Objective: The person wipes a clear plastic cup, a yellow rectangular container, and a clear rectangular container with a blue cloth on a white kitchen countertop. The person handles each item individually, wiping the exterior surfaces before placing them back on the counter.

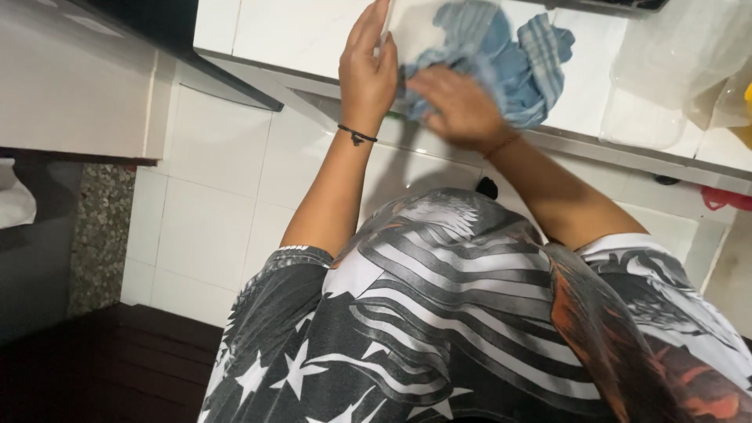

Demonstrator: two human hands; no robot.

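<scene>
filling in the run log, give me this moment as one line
left hand: holds thin white item upright, kind unclear | right hand: pressed on blue checked cloth | surface: white tiled counter | clear plastic bag at right

A white tiled table is seen along the top, edged by a pale ledge. Below it, a wall of large white tiles with thin grey joints is shown. A dark slanted panel is set at the upper left, above a pale cabinet front. A strip of speckled grey stone is visible further down, and a dark reddish-brown floor lies beneath it. Translucent plastic bags are kept at the upper right. The scene is lit evenly, and soft shadows are cast on the tiles.
</scene>
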